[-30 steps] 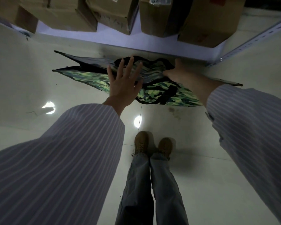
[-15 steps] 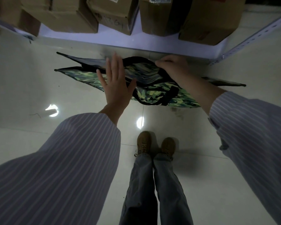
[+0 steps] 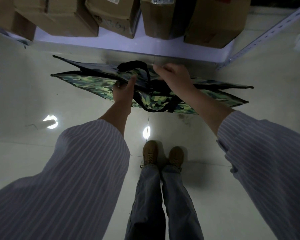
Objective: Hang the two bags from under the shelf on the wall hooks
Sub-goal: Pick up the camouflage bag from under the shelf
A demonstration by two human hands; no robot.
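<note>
Flat, glossy camouflage bags (image 3: 87,80) gripped by left hand (image 3: 123,94), right hand (image 3: 173,79).

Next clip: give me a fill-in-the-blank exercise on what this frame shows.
1. The camouflage bag lies on the ___, in front of the shelf.
2. The shelf holds cardboard ___.
3. The left hand holds the bag's near edge; the ___ hand holds it beside the black handle.
Missing words: floor; boxes; right.
</note>
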